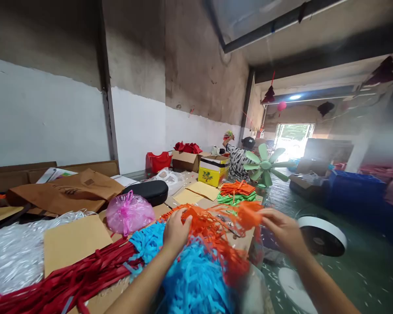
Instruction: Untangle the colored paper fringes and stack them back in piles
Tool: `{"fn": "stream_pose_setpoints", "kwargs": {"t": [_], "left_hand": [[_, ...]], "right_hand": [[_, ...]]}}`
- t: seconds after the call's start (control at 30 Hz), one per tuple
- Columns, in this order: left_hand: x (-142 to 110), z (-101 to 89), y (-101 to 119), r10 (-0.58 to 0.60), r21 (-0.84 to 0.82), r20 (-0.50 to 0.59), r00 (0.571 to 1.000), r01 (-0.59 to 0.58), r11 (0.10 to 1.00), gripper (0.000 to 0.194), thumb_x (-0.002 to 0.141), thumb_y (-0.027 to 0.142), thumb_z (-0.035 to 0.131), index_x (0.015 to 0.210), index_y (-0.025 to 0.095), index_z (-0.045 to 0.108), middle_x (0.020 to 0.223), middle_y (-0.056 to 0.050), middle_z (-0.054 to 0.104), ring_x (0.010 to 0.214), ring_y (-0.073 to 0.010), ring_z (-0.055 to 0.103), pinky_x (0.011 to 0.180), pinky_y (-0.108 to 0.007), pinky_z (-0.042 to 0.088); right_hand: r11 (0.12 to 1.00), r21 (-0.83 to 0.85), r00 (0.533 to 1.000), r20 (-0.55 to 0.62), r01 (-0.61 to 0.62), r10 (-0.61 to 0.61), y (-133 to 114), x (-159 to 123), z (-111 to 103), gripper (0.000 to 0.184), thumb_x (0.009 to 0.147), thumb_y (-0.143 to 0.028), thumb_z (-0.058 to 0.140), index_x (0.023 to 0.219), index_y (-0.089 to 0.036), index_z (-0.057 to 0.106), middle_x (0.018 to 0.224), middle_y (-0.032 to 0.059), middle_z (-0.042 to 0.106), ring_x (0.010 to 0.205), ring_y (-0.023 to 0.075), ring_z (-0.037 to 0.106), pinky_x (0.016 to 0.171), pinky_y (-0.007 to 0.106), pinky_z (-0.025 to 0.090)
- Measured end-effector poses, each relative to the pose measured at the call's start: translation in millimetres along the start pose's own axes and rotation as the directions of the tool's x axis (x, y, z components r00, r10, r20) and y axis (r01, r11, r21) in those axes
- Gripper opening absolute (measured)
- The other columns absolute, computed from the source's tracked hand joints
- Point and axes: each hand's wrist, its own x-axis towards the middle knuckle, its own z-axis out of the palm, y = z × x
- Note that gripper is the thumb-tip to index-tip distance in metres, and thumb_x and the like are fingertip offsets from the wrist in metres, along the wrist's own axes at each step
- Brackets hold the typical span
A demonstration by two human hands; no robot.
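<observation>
A tall wall (140, 126), white below and stained grey-brown above, runs along the left, and a dark green floor (370, 266) littered with pale scraps lies on the right. Between them stretches a worktable (245, 244) spread with cardboard. Beyond the floor's open part stands a blue container (356, 192), and at the table's far end a person in a black-and-white patterned top (239, 161) raises a hand, next to a fan with pale green blades (265, 165). Long dark red strips (85, 274) cross the near left of the table, below a crumpled brown bag (68, 189). A heap of blue shredded paper (196, 279) fills the near edge, and the orange fringe (206, 220) lies over and beside it, partly blurred. Farther back are a yellow carton (212, 172), a knotted pink plastic bag (129, 213) touching a black case (149, 192), and a small orange-and-green stack (237, 192). The right hand (280, 224) pinches one end of the orange fringe, drawn out past the table's side; the left hand (177, 231) rests at its other end, and whether it grips cannot be told.
</observation>
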Motion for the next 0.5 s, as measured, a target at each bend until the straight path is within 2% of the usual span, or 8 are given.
{"fn": "stream_pose_setpoints", "kwargs": {"t": [0.03,0.1,0.17,0.23,0.3,0.4,0.47,0.5], "left_hand": [[-14,-9.4,8,0.118,0.048,0.033,0.993,-0.119,0.992,0.029,0.088,0.032,0.069,0.114,0.019,0.069,0.124,-0.009,0.07,0.122,-0.0274,0.06,0.112,-0.055,0.041],[-42,-29.6,26,0.324,0.116,0.138,0.936,-0.341,0.933,0.037,0.085,0.028,0.066,0.121,0.026,0.069,0.129,-0.007,0.07,0.127,-0.0268,0.058,0.116,-0.051,0.037],[-64,-48.9,41,0.447,0.175,0.228,0.865,-0.489,0.855,0.044,0.083,0.025,0.064,0.127,0.031,0.067,0.134,-0.004,0.069,0.128,-0.0271,0.058,0.114,-0.05,0.037],[-80,-66.3,46,0.504,0.244,0.278,0.818,-0.568,0.786,0.048,0.081,0.02,0.061,0.127,0.031,0.067,0.13,-0.005,0.072,0.124,-0.0278,0.061,0.11,-0.052,0.04],[-89,-83.1,40,0.528,0.32,0.287,0.799,-0.6,0.733,0.046,0.079,0.012,0.055,0.119,0.029,0.07,0.112,-0.004,0.078,0.109,-0.0257,0.068,0.105,-0.051,0.044],[-98,-110.9,20,0.539,0.45,0.207,0.817,-0.568,0.689,0.042,0.076,0.005,0.046,0.1,0.028,0.073,0.085,0.001,0.079,0.081,-0.02,0.073,0.098,-0.047,0.05],[-108,-133.4,8,0.534,0.547,0.088,0.841,-0.489,0.68,0.039,0.073,0.005,0.045,0.091,0.026,0.073,0.081,0.002,0.079,0.076,-0.0194,0.073,0.091,-0.042,0.055],[-116,-146.4,3,0.53,0.591,0.028,0.848,-0.442,0.675,0.037,0.072,0.006,0.046,0.088,0.025,0.072,0.081,0.001,0.079,0.077,-0.0202,0.074,0.088,-0.04,0.057]], "right_hand": [[0.999,0.004,0.99,0.135,0.051,-0.051,-9,-5,14,0.028,0.082,-0.05,0.074,0.079,-0.022,0.077,0.083,0.0073,0.077,0.078,0.0243,0.071,0.071,0.033,0.057],[0.987,0.064,0.926,0.341,0.149,-0.161,-29,-13,44,0.025,0.091,-0.044,0.067,0.085,-0.022,0.078,0.087,0.0079,0.078,0.082,0.0237,0.072,0.076,0.033,0.057],[0.963,0.16,0.849,0.455,0.217,-0.267,-47,-19,73,0.023,0.096,-0.038,0.062,0.092,-0.022,0.077,0.088,0.0079,0.078,0.082,0.0218,0.072,0.077,0.032,0.057],[0.934,0.242,0.773,0.528,0.261,-0.353,-65,-27,99,0.02,0.098,-0.034,0.06,0.094,-0.022,0.076,0.087,0.0072,0.077,0.08,0.0204,0.072,0.074,0.031,0.056],[0.91,0.288,0.735,0.539,0.296,-0.41,-81,-43,119,0.018,0.099,-0.03,0.059,0.097,-0.023,0.075,0.089,0.0075,0.076,0.081,0.0211,0.072,0.074,0.032,0.057],[0.91,0.254,0.818,0.405,0.327,-0.407,-98,-92,148,0.025,0.1,-0.025,0.054,0.12,-0.026,0.069,0.111,0.0123,0.073,0.101,0.0274,0.07,0.088,0.042,0.057],[0.895,0.308,0.837,0.35,0.322,-0.421,-106,-141,171,0.034,0.1,-0.026,0.052,0.133,-0.03,0.061,0.117,0.0125,0.071,0.106,0.0299,0.068,0.094,0.047,0.056],[0.841,0.421,0.737,0.436,0.34,-0.516,-109,-166,185,0.033,0.099,-0.031,0.055,0.131,-0.035,0.061,0.11,0.009,0.073,0.099,0.0285,0.07,0.089,0.044,0.059]]}}
